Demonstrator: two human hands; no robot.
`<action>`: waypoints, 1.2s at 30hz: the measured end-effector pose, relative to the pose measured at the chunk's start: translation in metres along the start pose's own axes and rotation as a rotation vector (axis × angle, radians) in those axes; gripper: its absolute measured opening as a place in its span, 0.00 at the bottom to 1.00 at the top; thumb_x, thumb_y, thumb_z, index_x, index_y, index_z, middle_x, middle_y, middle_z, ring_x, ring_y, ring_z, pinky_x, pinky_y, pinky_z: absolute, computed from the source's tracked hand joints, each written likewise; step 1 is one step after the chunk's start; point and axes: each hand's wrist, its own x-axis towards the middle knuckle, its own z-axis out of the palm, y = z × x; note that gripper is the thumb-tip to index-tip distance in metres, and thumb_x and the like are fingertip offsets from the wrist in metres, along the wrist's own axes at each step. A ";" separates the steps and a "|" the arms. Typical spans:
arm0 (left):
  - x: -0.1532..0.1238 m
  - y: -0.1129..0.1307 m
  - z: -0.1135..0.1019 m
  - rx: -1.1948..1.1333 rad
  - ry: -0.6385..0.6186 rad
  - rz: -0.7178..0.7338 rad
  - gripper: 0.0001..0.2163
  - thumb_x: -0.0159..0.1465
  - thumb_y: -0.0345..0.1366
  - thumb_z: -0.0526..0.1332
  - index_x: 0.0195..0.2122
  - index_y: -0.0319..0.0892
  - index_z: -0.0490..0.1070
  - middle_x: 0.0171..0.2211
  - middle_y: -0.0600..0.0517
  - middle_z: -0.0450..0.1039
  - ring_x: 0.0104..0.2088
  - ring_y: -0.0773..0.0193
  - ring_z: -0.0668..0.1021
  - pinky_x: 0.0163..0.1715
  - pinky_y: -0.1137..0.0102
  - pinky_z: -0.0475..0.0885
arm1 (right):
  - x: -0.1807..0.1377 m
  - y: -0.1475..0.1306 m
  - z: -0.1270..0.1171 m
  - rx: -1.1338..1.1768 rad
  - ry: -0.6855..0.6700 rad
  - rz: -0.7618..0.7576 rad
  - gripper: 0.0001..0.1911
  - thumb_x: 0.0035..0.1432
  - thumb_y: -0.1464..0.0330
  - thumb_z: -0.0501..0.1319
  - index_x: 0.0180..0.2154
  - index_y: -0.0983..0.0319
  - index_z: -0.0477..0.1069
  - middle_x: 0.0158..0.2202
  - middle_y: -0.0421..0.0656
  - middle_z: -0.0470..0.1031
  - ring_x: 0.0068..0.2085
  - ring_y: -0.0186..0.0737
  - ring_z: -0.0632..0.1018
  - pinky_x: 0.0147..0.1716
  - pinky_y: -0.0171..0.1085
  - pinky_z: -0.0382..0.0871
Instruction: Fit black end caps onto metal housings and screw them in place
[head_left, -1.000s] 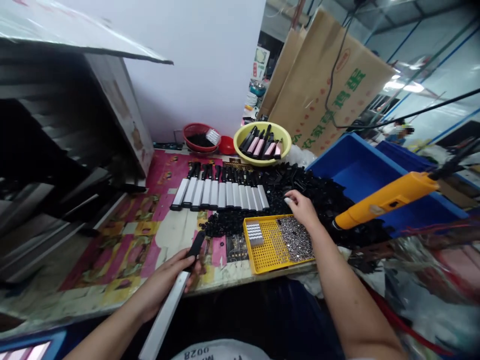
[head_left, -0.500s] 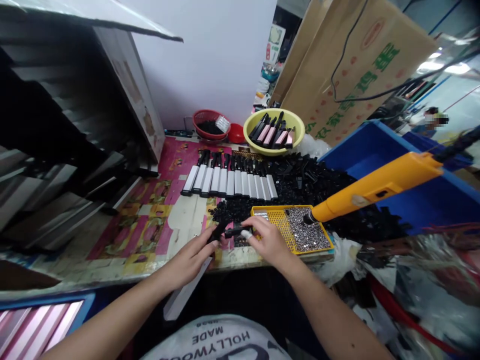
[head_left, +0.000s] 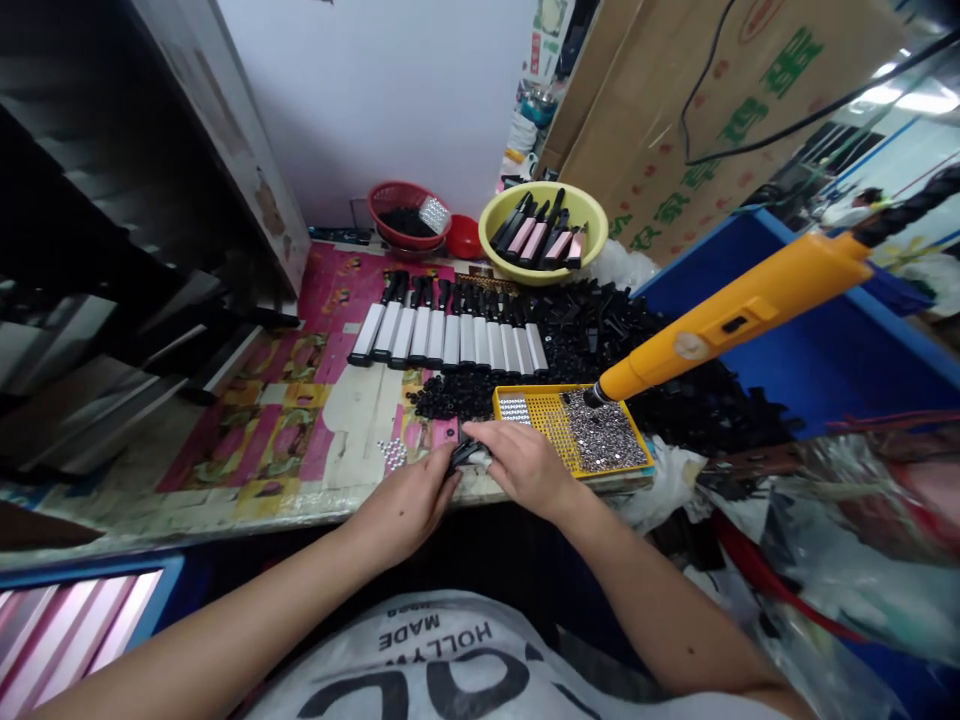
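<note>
Factory-type work area: counter point(head_left: 225, 515) w/ pink-and-yellow printed sheet point(head_left: 277, 430), white wall behind, kraft sack point(head_left: 742, 110) at back R w/ green Chinese characters. Only clear writing is on the person's white T-shirt point(head_left: 450, 650), upside down: "MADE" and "HOLLYW...".

L hand point(head_left: 405, 505) and R hand point(head_left: 525, 470) meet at the counter's front edge. 1 small black plastic part point(head_left: 466, 455) sits between them, partly hidden: L hand's fingers curl around it, R hand's fingers press down on it from the other side. Exact pinch can't be told.

Just past R hand: 1 yellow perforated tray point(head_left: 570, 430) w/ loose silver pcs point(head_left: 604, 432), and a yellow-orange corded tool point(head_left: 720, 325) hanging w/ its tip just over the tray. Approx 12 silver bars w/ black ends point(head_left: 450, 340) lie side by side, exact count unclear, beside a heap of black parts point(head_left: 592, 330). Farther back: 1 yellow bowl point(head_left: 544, 232) of black-and-pink pcs, 1 red basket point(head_left: 409, 212), 1 blue bin point(head_left: 750, 320).
</note>
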 end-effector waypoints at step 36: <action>0.041 -0.016 0.029 -1.268 -0.275 -0.684 0.10 0.59 0.34 0.61 0.39 0.43 0.61 0.28 0.55 0.61 0.20 0.75 0.65 0.15 0.80 0.67 | 0.003 0.077 -0.043 0.630 0.953 0.274 0.25 0.49 0.59 0.60 0.49 0.54 0.56 0.25 0.33 0.64 0.20 0.29 0.68 0.20 0.31 0.64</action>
